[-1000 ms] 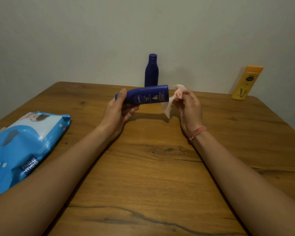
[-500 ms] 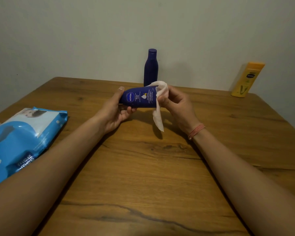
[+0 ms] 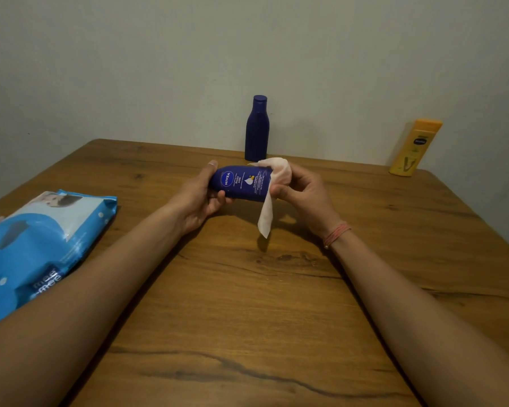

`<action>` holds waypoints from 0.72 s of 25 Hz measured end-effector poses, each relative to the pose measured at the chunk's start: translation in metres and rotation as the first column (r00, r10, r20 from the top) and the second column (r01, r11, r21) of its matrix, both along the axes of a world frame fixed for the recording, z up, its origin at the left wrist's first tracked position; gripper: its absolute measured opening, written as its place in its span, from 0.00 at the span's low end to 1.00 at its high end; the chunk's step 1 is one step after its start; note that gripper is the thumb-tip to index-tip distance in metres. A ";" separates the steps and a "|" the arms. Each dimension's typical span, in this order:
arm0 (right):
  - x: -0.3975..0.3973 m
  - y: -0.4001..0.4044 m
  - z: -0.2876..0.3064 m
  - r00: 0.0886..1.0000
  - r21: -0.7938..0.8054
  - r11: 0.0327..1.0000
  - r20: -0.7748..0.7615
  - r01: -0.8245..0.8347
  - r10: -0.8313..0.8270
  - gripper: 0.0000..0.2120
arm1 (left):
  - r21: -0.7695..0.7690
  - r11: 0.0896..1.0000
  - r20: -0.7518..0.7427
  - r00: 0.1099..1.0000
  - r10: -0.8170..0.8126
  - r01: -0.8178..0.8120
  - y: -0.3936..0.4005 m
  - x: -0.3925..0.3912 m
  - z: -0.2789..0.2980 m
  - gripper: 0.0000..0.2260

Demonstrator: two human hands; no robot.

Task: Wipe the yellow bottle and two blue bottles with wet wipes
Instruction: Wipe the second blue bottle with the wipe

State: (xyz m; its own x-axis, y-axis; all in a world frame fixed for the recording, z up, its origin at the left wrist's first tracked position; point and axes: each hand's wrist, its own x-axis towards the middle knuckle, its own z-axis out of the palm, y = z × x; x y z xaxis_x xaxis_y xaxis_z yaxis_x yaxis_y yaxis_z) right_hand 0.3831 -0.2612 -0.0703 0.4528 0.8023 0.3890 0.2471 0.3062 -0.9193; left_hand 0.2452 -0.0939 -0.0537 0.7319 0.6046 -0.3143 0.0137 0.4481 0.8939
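Note:
My left hand [image 3: 202, 196] grips the left end of a blue bottle [image 3: 241, 183] held sideways above the wooden table [image 3: 247, 304], its label facing me. My right hand [image 3: 301, 190] holds a white wet wipe [image 3: 276, 177] wrapped over the bottle's right end, with a loose tail hanging down. A second blue bottle [image 3: 257, 129] stands upright at the table's far edge against the wall. The yellow bottle [image 3: 414, 147] leans at the far right corner.
A blue pack of wet wipes [image 3: 39, 245] lies at the table's left edge, under my left forearm's side. A pale wall runs behind the table. A pink band sits on my right wrist [image 3: 335, 234].
The wipe went from beyond the bottle's right end onto the bottle, covering its right part. The bottle turned so that its label faces me, and the wipe's tail now hangs down.

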 end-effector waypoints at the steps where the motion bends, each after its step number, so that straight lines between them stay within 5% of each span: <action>1: 0.001 -0.001 -0.001 1.000 -0.006 1.000 -0.008 0.008 -0.008 0.18 | 0.016 1.000 -0.002 1.000 0.005 -0.005 -0.002 0.000 0.000 0.15; 6: 0.005 0.000 -0.003 0.993 0.001 0.994 -0.044 0.112 -0.112 0.13 | 0.105 0.983 0.088 0.986 0.143 -0.152 -0.005 0.006 -0.007 0.12; 10: 0.007 0.007 -0.006 0.981 -0.107 0.975 0.053 0.193 -0.188 0.18 | 0.262 0.938 0.103 0.973 0.206 -0.226 -0.002 0.009 -0.014 0.11; 15: 0.008 0.010 -0.009 0.914 -0.125 0.913 0.172 0.389 -0.367 0.08 | 0.501 0.839 0.145 0.976 0.160 -0.212 -0.004 0.011 -0.020 0.09; 18: 0.010 0.009 -0.009 0.943 -0.147 0.939 0.172 0.311 -0.286 0.13 | 0.478 0.850 0.122 0.975 0.186 -0.222 -0.001 0.009 -0.019 0.11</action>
